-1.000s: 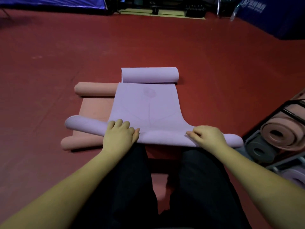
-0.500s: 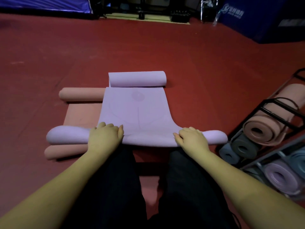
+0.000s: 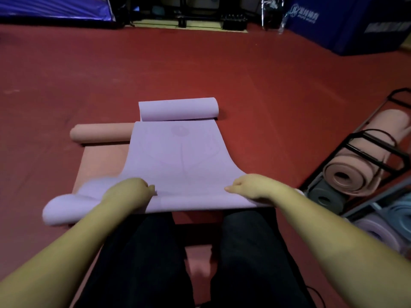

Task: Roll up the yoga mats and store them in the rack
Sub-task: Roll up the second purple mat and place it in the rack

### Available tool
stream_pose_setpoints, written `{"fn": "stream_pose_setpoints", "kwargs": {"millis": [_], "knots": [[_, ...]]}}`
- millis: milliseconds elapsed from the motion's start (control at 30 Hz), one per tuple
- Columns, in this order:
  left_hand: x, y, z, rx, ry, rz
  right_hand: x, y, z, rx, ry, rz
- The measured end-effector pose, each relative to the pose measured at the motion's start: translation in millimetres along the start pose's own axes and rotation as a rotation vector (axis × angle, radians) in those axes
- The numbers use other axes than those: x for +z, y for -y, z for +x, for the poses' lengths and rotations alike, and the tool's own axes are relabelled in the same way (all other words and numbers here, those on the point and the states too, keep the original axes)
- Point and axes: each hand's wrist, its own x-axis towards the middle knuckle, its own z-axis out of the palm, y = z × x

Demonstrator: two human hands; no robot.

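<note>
Black trouser legs (image 3: 142, 258) fill the bottom of my view, my knees apart, with a strip of the pink mat (image 3: 101, 161) showing between them. Just past my knees lies the near roll of the purple mat (image 3: 178, 156), and both my hands are on it. My left hand (image 3: 130, 190) rests on top of the roll left of the middle, fingers curled down over its far side and gripping it; the roll's left end is blurred where it sticks out beyond my forearm. My right hand (image 3: 251, 185) holds the roll toward its right end, fingers bent over the top with the thumb pointing inward along the mat. From the roll, the purple sheet runs flat away from me, with a faint line drawing on its surface, and ends in a second, smaller curl at its far edge. The purple mat lies across the pink mat, which is spread on the red floor (image 3: 266, 85) and shows on the left side, its own far end rolled into a tube just left of the purple sheet. To my right stands the black wire rack (image 3: 360, 141), holding rolled mats end-on: pink on top, grey below it, blue and purple lower down. Far back, blue padding (image 3: 333, 25) lines the floor's edge.
</note>
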Motion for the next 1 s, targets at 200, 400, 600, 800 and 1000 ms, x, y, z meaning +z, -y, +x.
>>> {"fn": "stream_pose_setpoints", "kwargs": {"millis": [200,400,600,800,1000], "knots": [[8.3,-7.7,-5.4,-0.079,-0.130,0.051,13.2,-2.2,16.3,0.004,-0.062,-0.035],[12.8,-3.7,8.1,-0.077,-0.105,0.007,18.4,-9.9,26.2,0.025,-0.184,0.009],[11.3,-7.5,13.3,-0.119,-0.218,-0.062,15.4,-7.5,37.6,0.003,-0.225,-0.037],[10.1,-5.1,24.1,-0.134,-0.131,-0.067,21.9,-2.5,20.3,-0.014,-0.456,-0.207],[3.1,-4.9,27.9,-0.143,-0.082,-0.120,60.5,-12.0,-1.9,-0.149,-0.792,-0.163]]}}
